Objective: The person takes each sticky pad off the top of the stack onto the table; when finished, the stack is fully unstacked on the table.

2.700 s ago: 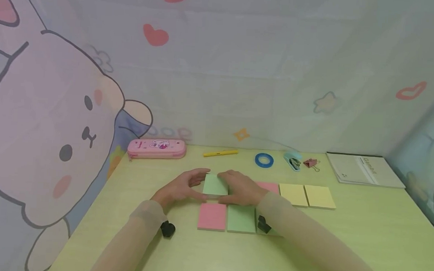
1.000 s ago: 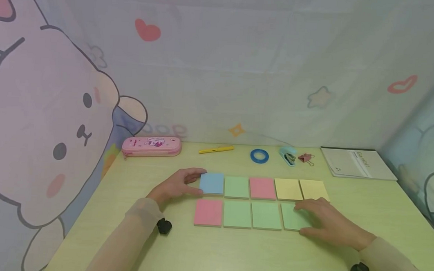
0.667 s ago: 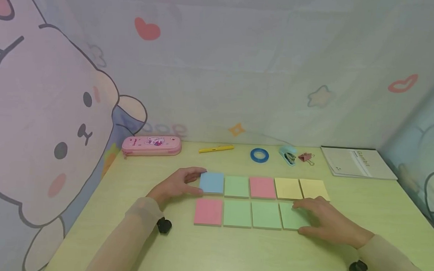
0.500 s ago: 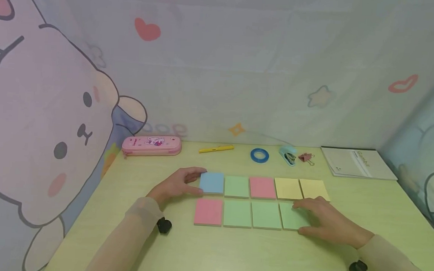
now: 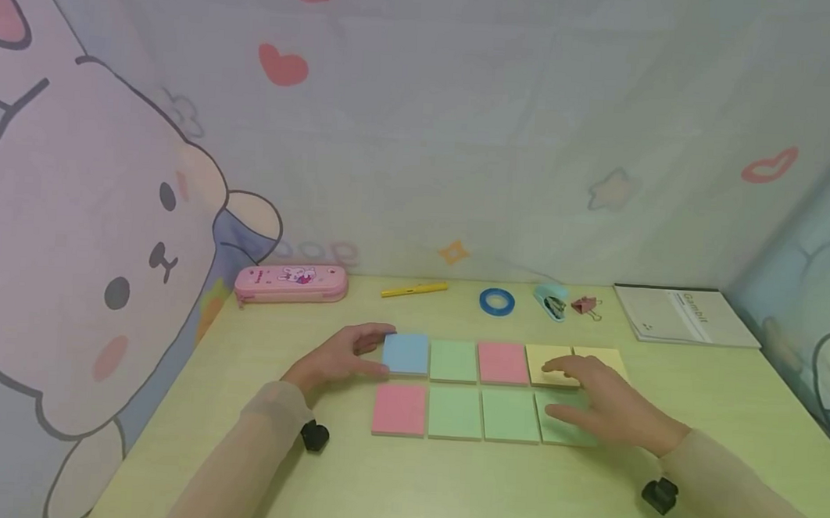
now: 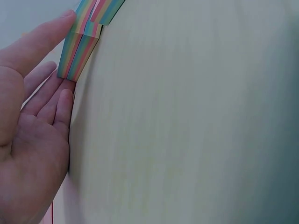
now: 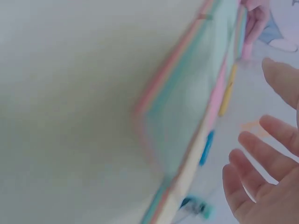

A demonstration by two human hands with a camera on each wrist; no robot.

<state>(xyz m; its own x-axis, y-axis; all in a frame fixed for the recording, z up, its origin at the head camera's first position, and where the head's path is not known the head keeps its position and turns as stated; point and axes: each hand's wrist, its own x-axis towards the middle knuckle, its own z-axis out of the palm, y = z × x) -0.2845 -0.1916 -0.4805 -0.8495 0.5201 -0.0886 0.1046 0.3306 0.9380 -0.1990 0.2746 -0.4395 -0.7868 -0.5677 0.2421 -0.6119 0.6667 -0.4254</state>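
My left hand [image 5: 342, 357] holds the left corners of the blue sticky note pad [image 5: 405, 354], thumb at the front edge and fingertips behind. Striped coloured page edges of the pad [image 6: 81, 42] show in the left wrist view. Over the lower row's rightmost green sticky note pad [image 5: 566, 436], my right hand [image 5: 608, 402] hovers with fingers spread and relaxed, holding nothing; its fingertips overlap a yellow sticky note pad [image 5: 542, 354]. In the right wrist view a pale green pad [image 7: 182, 102] appears blurred, apart from the fingers.
Pink [image 5: 503, 363], green and yellow pads continue the back row; a pink pad [image 5: 399, 409] begins the front one. Behind lie a pink pencil case [image 5: 292, 283], yellow pen [image 5: 414, 289], blue tape roll [image 5: 496, 302], small stapler [image 5: 550, 302], binder clip [image 5: 585, 305] and notebook [image 5: 687, 315].
Both hands were at a green pad at the back left; a green pad then appeared at the front right under my right hand. That hand has since lifted off and shifted left. My left hand stayed.
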